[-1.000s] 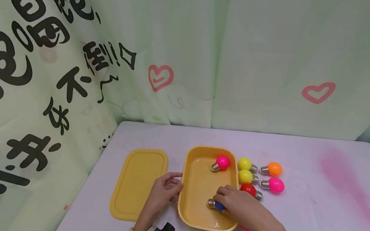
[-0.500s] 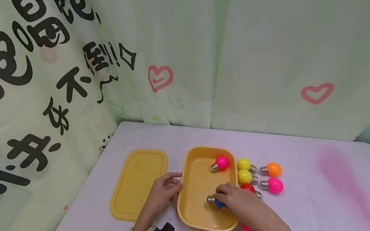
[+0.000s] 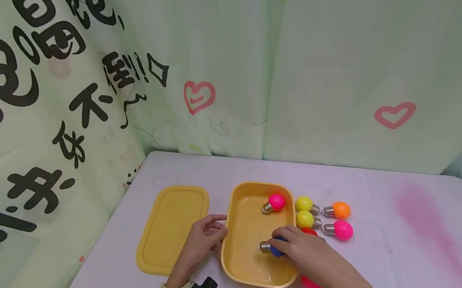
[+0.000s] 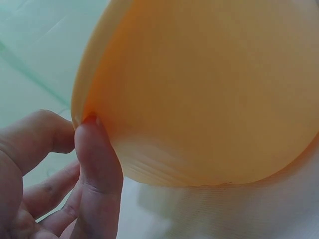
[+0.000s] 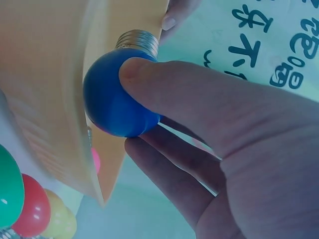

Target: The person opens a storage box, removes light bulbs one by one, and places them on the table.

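Observation:
A blue light bulb (image 3: 278,252) with a silver screw base is held in my right hand (image 3: 304,251), over the right part of a yellow plastic container (image 3: 243,240). In the right wrist view, thumb and fingers pinch the bulb's round blue glass (image 5: 104,94), and its base points away from the palm. My left hand (image 3: 205,236) is at the container's left side. Seen from the left wrist, thumb (image 4: 99,159) and index finger pinch the container's edge. One pink bulb (image 3: 277,202) lies inside the container near its far right corner.
Right of the container lie two yellow bulbs (image 3: 305,219), an orange bulb (image 3: 341,210), a pink bulb (image 3: 343,230) and a partly hidden red bulb (image 3: 309,231). Another pink bulb (image 3: 311,284) lies under the right forearm. A green bulb (image 5: 10,189) shows from the right wrist. A yellow lid (image 3: 173,230) lies left.
My right hand has shifted slightly up and away from me with the blue bulb, uncovering more of the pink bulb beneath the forearm. The left hand and container hold their place.

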Demonstrator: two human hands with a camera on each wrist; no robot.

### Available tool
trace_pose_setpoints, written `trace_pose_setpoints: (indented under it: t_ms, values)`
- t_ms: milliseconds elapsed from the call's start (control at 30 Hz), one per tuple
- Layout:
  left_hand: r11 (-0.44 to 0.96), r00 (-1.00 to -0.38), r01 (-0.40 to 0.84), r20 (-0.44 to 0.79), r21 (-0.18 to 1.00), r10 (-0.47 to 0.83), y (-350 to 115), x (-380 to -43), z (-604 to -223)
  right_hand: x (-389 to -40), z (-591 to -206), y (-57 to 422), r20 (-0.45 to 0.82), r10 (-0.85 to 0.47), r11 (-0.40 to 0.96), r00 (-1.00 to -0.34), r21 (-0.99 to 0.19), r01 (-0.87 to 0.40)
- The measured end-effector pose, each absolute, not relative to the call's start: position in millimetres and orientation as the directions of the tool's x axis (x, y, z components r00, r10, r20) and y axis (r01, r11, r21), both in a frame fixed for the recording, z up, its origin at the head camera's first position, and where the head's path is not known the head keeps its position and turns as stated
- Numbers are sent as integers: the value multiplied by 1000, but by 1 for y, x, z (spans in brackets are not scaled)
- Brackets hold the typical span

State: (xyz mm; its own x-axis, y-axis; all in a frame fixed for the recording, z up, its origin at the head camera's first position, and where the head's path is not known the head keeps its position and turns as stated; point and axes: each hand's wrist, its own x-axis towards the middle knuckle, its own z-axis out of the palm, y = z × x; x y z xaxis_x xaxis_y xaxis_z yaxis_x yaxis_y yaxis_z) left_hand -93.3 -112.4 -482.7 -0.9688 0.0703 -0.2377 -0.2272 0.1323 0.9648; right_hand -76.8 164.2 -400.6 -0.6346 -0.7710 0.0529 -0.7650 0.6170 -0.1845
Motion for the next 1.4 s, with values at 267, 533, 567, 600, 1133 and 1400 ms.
trace_pose_setpoints:
  t_ms: [267,533,567,600,1133,1400]
  values:
    - [136,-970,-224,-235,965,69,-113,-94,-483,-75,-397,175,101,-758,622,-644,-187,-761]
    - [136,-969,-225,-236,965,70,-113,-94,-482,-74,-397,189,182,-740,612,-648,-217,-760]
    - [136,-969,-225,-236,965,70,-113,-94,-482,-75,-397,190,196,-742,606,-641,-212,-767]
    - [137,-969,-224,-235,965,70,-113,-94,-482,-75,-398,192,216,-745,598,-630,-200,-776]
    - [133,-970,-222,-233,966,72,-113,-93,-482,-74,-397,217,207,-681,676,-702,-190,-712]
    - [127,-969,-224,-235,966,75,-113,-93,-483,-72,-399,228,122,-622,749,-773,-197,-633]
